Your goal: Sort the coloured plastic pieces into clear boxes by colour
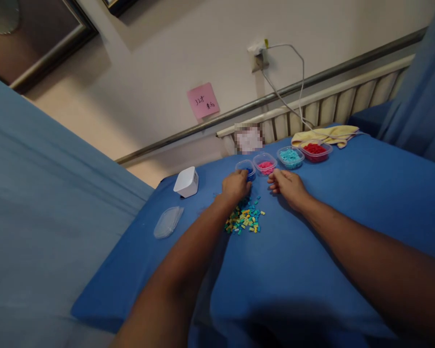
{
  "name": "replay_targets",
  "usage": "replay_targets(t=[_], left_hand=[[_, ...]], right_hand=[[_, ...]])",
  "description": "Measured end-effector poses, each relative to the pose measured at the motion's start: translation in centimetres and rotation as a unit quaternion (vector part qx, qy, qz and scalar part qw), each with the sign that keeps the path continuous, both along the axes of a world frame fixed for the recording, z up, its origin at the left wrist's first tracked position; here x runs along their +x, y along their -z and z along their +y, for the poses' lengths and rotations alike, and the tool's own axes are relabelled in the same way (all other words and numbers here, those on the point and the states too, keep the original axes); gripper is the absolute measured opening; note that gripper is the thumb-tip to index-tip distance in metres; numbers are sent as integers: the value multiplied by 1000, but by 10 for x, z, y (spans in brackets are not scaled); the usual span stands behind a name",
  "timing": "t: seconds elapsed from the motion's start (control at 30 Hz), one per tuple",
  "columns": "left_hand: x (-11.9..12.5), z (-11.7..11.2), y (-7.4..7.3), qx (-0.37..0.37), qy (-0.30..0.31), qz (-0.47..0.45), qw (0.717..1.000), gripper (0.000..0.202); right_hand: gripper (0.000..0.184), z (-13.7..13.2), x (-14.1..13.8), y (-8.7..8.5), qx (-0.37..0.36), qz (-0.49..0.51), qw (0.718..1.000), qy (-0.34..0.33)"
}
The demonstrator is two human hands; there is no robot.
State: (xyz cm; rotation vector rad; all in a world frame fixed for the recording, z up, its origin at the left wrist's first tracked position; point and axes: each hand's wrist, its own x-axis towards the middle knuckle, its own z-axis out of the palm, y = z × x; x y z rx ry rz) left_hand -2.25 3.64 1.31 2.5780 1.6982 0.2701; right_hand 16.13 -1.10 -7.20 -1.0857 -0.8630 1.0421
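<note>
My left hand (235, 185) is at the near rim of a clear container of dark blue pieces (251, 173), its fingers closed and partly hidden. What it holds, if anything, does not show. My right hand (289, 187) is just in front of a clear container of pink pieces (265, 166), fingers curled together; anything in them is too small to make out. Below my left hand lies a loose pile of small yellow, green and blue pieces (245, 218) on the blue-covered surface (311, 275).
To the right stand containers of light blue pieces (290, 157) and red pieces (315, 151), with a yellow cloth (335, 135) behind. A white box (186, 181) and clear lids (167, 222) are on the left. A white cable (303, 87) hangs from the wall socket (258, 59).
</note>
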Motion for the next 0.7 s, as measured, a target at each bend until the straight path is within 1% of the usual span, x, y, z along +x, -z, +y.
replay_targets(t=[0.07, 0.1, 0.17, 0.23, 0.3, 0.33, 0.37, 0.4, 0.43, 0.5, 0.53, 0.6, 0.63, 0.7], left_hand=[[3, 13, 1, -7, -11, -15, 1000, 19], [2, 14, 1, -7, -16, -29, 999, 13], [-5, 10, -1, -1, -29, -75, 997, 15], [-19, -6, -4, 6, -47, -134, 990, 21], [-36, -29, -7, 10, -70, -197, 978, 29], [-45, -42, -7, 3, -84, -239, 967, 33], [-53, -56, -7, -13, -101, -300, 949, 36], [-60, -70, -6, -51, -124, -410, 902, 35], [-67, -83, -4, -84, -144, -502, 848, 33], [-77, -106, 0, -129, -183, -632, 742, 28], [-80, -115, 2, -143, -200, -668, 702, 25], [-85, -128, 3, -169, -232, -714, 639, 18], [-86, -132, 3, -182, -242, -730, 613, 14], [-87, -135, -1, -200, -253, -751, 576, 9]], right_hand=[[55, 1, -2, 0, 4, -12, 1000, -20], [54, 1, -2, 1, 5, -16, 1000, -25], [52, 1, -3, 1, 9, -26, 999, -34], [51, 0, -2, 1, 12, -35, 998, -40], [50, -1, -1, 2, 14, -47, 998, -44], [50, -2, -1, 2, 14, -53, 997, -45], [49, -3, -1, 2, 15, -59, 997, -46], [48, -5, -1, 2, 15, -65, 997, -47], [47, -6, 0, 2, 16, -70, 996, -48], [45, -8, 0, 2, 17, -80, 995, -50], [44, -10, 0, 2, 18, -83, 995, -50], [43, -11, 1, 2, 18, -87, 995, -47], [42, -12, 1, 2, 18, -87, 995, -43], [41, -13, 2, 2, 15, -86, 996, -34]])
